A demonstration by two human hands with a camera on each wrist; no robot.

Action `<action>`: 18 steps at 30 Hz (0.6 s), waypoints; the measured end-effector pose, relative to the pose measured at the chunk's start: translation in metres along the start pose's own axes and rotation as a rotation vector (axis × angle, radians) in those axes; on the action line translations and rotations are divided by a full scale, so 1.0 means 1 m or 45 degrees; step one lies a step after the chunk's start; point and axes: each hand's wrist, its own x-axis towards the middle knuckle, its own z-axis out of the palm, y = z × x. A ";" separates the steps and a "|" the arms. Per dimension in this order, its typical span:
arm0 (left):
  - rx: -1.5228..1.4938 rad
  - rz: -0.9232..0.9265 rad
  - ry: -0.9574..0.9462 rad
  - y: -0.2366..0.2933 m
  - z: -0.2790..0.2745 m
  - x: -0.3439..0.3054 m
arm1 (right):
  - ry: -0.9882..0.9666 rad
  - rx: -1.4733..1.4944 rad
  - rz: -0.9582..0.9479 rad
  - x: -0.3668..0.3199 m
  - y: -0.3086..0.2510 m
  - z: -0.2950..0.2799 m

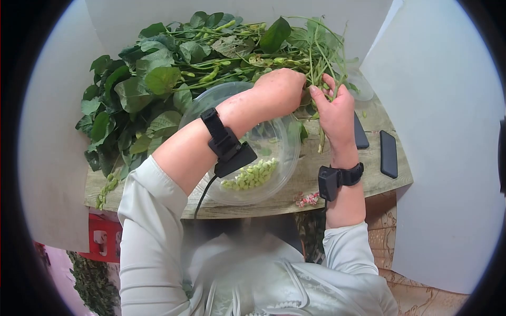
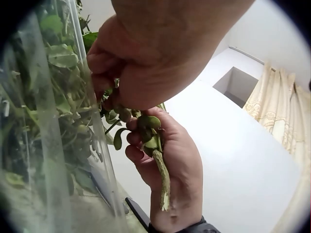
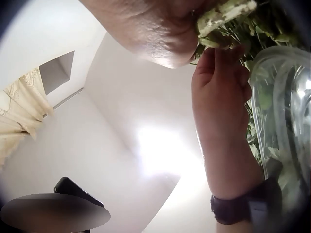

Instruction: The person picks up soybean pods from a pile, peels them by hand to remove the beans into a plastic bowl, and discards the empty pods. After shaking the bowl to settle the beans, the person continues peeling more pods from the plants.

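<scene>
My right hand [image 1: 339, 110] grips a leafy green bean plant near the cut end of its stalk [image 2: 164, 179], which sticks out below the palm. Plump bean pods [image 2: 149, 122] hang along this stalk between the two hands. Just to the left, my left hand [image 1: 279, 89] is bent in against the plant with curled fingers pinching at a pod; its fingertips are partly hidden by the hand and leaves. Below the left forearm stands a clear plastic bowl [image 1: 289, 142], with small pale green beans [image 1: 252, 176] gathered at its near side.
A large heap of bean plants [image 1: 158, 79] covers the back and left of the wooden table [image 1: 369, 181]. Two dark phones lie at right, one phone [image 1: 389, 154] near the edge. A small pink-and-white item [image 1: 307, 199] lies at the front. White panels [image 1: 443, 158] surround the table.
</scene>
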 end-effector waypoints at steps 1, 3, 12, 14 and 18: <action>-0.023 0.011 0.046 -0.001 0.001 0.000 | -0.002 0.048 0.008 0.001 0.000 0.000; -0.043 0.029 0.097 0.000 0.001 -0.001 | 0.007 -0.029 0.007 0.002 0.003 -0.001; 0.067 0.032 -0.007 0.002 -0.007 -0.016 | -0.051 -0.324 0.014 0.011 0.027 0.002; 0.129 0.048 -0.006 0.000 -0.006 -0.019 | -0.097 -0.185 0.016 0.014 0.031 0.002; 0.055 0.094 -0.078 0.011 -0.016 -0.037 | 0.023 -0.652 -0.002 0.027 0.052 -0.016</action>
